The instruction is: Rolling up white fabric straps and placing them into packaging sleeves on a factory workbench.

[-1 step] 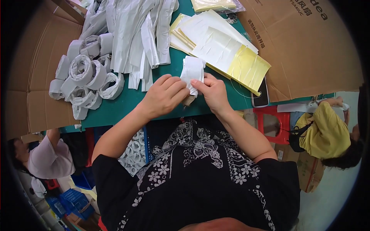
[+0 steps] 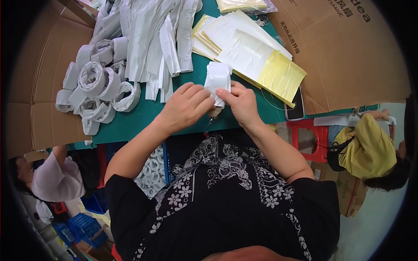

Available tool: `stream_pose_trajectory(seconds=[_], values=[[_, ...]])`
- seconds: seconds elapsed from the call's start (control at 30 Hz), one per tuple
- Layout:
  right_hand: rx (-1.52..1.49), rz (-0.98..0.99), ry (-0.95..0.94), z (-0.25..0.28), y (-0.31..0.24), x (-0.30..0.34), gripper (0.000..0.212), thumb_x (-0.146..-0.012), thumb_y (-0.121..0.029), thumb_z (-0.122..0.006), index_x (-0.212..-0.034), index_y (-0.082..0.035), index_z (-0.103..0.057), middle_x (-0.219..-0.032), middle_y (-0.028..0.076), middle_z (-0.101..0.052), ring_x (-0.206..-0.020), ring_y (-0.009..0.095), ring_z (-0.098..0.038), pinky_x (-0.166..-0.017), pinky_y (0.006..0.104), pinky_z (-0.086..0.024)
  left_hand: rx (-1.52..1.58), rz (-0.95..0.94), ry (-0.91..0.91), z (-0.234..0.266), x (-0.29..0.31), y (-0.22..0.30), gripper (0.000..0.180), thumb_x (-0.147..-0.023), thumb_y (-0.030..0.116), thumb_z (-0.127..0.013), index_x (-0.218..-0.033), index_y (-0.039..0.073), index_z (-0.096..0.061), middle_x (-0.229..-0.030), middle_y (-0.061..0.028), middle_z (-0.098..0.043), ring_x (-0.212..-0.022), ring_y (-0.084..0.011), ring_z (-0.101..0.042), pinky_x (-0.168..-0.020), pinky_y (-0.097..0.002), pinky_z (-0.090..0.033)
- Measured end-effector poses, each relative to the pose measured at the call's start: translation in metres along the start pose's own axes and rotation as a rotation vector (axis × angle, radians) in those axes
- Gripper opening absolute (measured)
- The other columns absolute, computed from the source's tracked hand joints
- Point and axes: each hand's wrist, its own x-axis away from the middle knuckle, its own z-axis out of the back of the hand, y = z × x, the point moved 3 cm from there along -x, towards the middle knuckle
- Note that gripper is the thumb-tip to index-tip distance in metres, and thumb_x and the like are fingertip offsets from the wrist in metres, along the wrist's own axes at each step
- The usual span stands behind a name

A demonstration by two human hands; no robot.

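Near the table's front edge, a white, flat-folded strip wound into a band (image 2: 218, 78) is between my hands. My right hand (image 2: 244, 104) grips its right side, thumb pressed on the front face and fingers behind. My left hand (image 2: 185, 108) is closed at its lower left edge, fingers curled; the fingertips are partly hidden. A small brownish piece (image 2: 214, 112) shows below the band; I cannot tell what it is. Left of my hands lies a pile of similar white rolled bands (image 2: 92, 80). Long flat white strips (image 2: 146, 41) lie beyond my left hand.
White sheets with yellow backing (image 2: 265, 61) lie beyond my right hand, a phone (image 2: 296, 108) beside them. Cardboard flaps flank the green table, left (image 2: 37, 87) and right (image 2: 344, 65). Below are a crate of white bands (image 2: 152, 174) and a red stool (image 2: 308, 139). People sit at both sides.
The white band has turned slightly in my fingers, and its top edge looks different. Less of the brownish piece shows beneath it. Both hands stay almost in place.
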Motion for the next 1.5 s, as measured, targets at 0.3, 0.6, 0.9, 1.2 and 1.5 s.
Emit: stream_pose_trajectory(seconds=[0.3,0.6,0.9,1.2,1.5], values=[[0.146,-0.19,0.011,-0.005,0.018,-0.008,0.03,-0.077,-0.021,-0.067,-0.065,0.006,-0.064,-0.055,0.001,-0.055,-0.05,0.006,-0.045,-0.046,0.024,-0.037,-0.147,-0.079,-0.483,-0.004,-0.015,-0.011,0.016,-0.072,0.014,-0.061,-0.08,0.008,-0.049,-0.069,-0.0039,-0.049,-0.063,-0.0198,-0.056,-0.054,-0.032,-0.046],[-0.274,-0.328,0.098,-0.011,0.023,-0.003,0.026,-0.08,-0.02,-0.067,-0.072,0.005,-0.066,-0.065,0.002,-0.06,-0.058,0.004,-0.049,-0.05,0.0218,-0.039,0.212,0.196,-0.147,-0.011,-0.02,-0.019,0.016,-0.073,0.013,-0.06,-0.084,0.008,-0.049,-0.071,-0.0049,-0.049,-0.063,-0.0212,-0.055,-0.056,-0.0334,-0.047],[-0.415,-0.41,0.192,-0.018,0.025,-0.003,0.027,-0.08,-0.02,-0.066,-0.067,0.004,-0.064,-0.061,-0.001,-0.056,-0.055,0.004,-0.045,-0.049,0.0226,-0.036,-0.453,-0.254,-0.31,-0.003,-0.026,-0.003,0.015,-0.069,0.015,-0.056,-0.08,0.007,-0.049,-0.066,0.0003,-0.043,-0.057,-0.0103,-0.048,-0.044,-0.0222,-0.04],[-0.374,-0.239,0.181,-0.028,0.019,-0.008,0.023,-0.078,-0.018,-0.068,-0.074,0.005,-0.067,-0.066,0.002,-0.061,-0.057,0.004,-0.049,-0.049,0.0223,-0.039,-0.584,-0.409,-0.334,0.005,-0.015,0.005,0.02,-0.066,0.013,-0.058,-0.078,-0.003,-0.057,-0.077,-0.0097,-0.055,-0.069,-0.0196,-0.057,-0.054,-0.0239,-0.048],[-0.397,-0.096,0.151,0.025,0.018,-0.023,0.024,-0.09,-0.02,-0.054,-0.092,0.003,-0.062,-0.082,0.002,-0.062,-0.071,0.005,-0.054,-0.066,0.0196,-0.043,0.246,-0.027,0.077,0.009,0.0,0.018,0.015,-0.069,0.007,-0.06,-0.082,0.0,-0.061,-0.08,-0.0099,-0.058,-0.073,-0.0216,-0.057,-0.064,-0.0308,-0.048]])
